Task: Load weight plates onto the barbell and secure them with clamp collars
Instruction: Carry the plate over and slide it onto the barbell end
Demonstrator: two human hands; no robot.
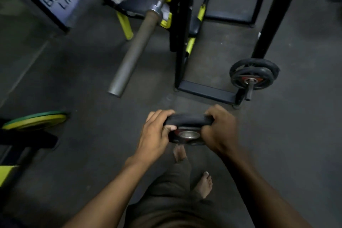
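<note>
I hold a small black weight plate point(187, 123) with a steel-ringed centre hole in both hands, in front of me at mid-frame. My left hand point(154, 133) grips its left rim and my right hand point(221, 130) grips its right rim. The barbell point(133, 53) rests on the yellow hooks of a black rack, its bare grey sleeve pointing toward me, its end a little up and left of the plate. No clamp collar shows in this view.
Black rack uprights point(182, 29) and a floor frame stand right of the sleeve. Two black plates point(253, 74) hang on a storage peg at right. A green and yellow plate point(35, 120) sits at the left edge. My bare feet stand on dark rubber floor.
</note>
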